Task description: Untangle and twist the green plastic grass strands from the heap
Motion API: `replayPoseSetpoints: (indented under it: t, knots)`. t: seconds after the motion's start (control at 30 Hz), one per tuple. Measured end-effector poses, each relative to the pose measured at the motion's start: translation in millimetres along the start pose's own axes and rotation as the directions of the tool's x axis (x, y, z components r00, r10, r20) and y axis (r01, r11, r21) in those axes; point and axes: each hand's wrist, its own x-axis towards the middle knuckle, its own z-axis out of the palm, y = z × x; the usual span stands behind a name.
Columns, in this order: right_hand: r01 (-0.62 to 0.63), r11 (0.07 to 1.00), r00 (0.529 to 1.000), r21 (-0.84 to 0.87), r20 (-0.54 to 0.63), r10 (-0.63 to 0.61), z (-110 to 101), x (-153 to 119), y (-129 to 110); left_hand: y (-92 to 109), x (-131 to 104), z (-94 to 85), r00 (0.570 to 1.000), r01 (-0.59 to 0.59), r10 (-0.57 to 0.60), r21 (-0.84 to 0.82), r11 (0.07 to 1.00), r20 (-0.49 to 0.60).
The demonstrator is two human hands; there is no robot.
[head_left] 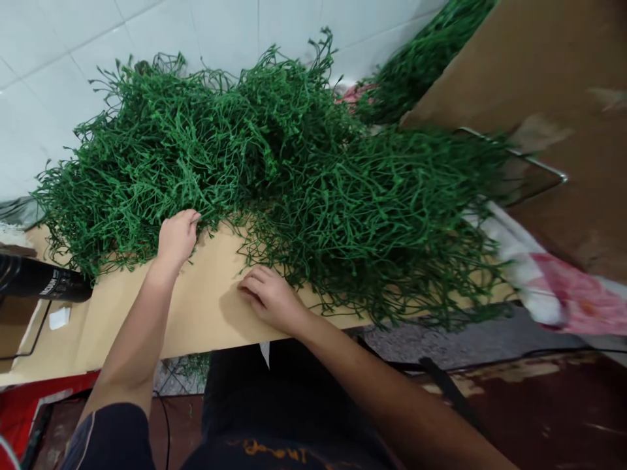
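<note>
Head view, read left to right: at nine o'clock a black cylinder lies on its side on the cardboard sheet, a matte tan board laid flat that serves you as a worktop and overhangs your lap; your left hand, toward ten o'clock of centre, curls loosely at the near edge of the green sprigs, fingertips tucked into the strands, though whether it pinches any you cannot tell; the sprigs form a springy heap of thin, branching, plastic-looking stems filling the board from nine to three o'clock, heaped within reach of both hands; your right hand, just below centre, rests flat and half open on the bare cardboard, holding nothing, fingers touching the heap's fringe; at four o'clock a soft pink-and-white cloth droops beside a brown carton at two o'clock
</note>
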Motion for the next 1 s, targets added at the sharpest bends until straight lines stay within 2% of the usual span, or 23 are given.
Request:
replayPoseSetpoints:
  t: [0.13,0.3,0.4,0.47,0.53,0.6,0.67,0.73,0.77,0.8,0.83,0.87,0.93,1.0]
  knots:
    - [-0.015,0.999,1.000,0.044,0.022,0.014,-2.3,-0.4,0.8,-1.6,-41.6,-3.2,0.994,-0.044,0.053,-0.089,0.995,0.098]
    - [-0.129,0.944,0.990,0.303,-0.020,0.142,-9.5,8.0,-4.1,21.5,-86.7,-0.7,0.949,-0.049,0.104,-0.188,0.981,0.297]
    - [-0.172,0.889,0.975,0.425,-0.053,0.214,-13.6,23.0,-14.1,41.7,-97.5,11.6,0.899,-0.190,0.250,-0.195,0.962,0.360]
    - [-0.202,0.887,0.971,0.415,-0.032,0.236,-14.4,34.4,-22.3,52.8,-99.5,19.9,0.870,-0.264,0.335,-0.232,0.936,0.363]
    - [-0.257,0.896,0.965,0.363,0.042,0.260,-13.2,42.8,-28.5,59.2,-100.1,23.2,0.873,-0.275,0.349,-0.248,0.929,0.340]
    - [-0.299,0.892,0.954,0.340,0.100,0.282,-10.8,45.8,-30.6,59.7,-102.5,19.2,0.882,-0.263,0.325,-0.216,0.940,0.340]
    - [-0.309,0.878,0.951,0.366,0.103,0.292,-9.1,43.2,-28.2,54.4,-108.3,9.5,0.867,-0.265,0.326,-0.205,0.942,0.376]
    - [-0.305,0.851,0.951,0.427,0.094,0.294,-8.9,37.2,-23.3,45.3,-115.7,-1.2,0.850,-0.236,0.342,-0.291,0.927,0.401]
    - [-0.307,0.836,0.950,0.454,0.097,0.297,-9.4,33.9,-20.9,40.4,-118.6,-5.1,0.874,-0.189,0.325,-0.364,0.912,0.361]
    - [-0.312,0.826,0.948,0.469,0.102,0.301,-10.0,30.7,-19.1,35.9,-120.1,-7.3,0.922,-0.123,0.269,-0.445,0.887,0.280]
    - [-0.317,0.823,0.947,0.471,0.109,0.302,-10.6,27.9,-18.0,32.2,-119.8,-7.3,0.971,-0.056,0.170,-0.527,0.848,0.170]
    - [-0.317,0.830,0.948,0.458,0.113,0.299,-11.0,25.7,-17.8,29.8,-117.4,-5.2,0.997,-0.001,0.046,-0.600,0.800,0.060]
    - [-0.304,0.861,0.953,0.408,0.116,0.281,-11.0,22.8,-19.7,29.6,-106.8,4.4,0.986,0.055,-0.151,-0.705,0.707,-0.074]
    - [-0.267,0.892,0.964,0.364,0.098,0.248,-10.3,21.4,-22.7,35.3,-91.6,17.5,0.984,0.077,-0.172,-0.771,0.632,-0.043]
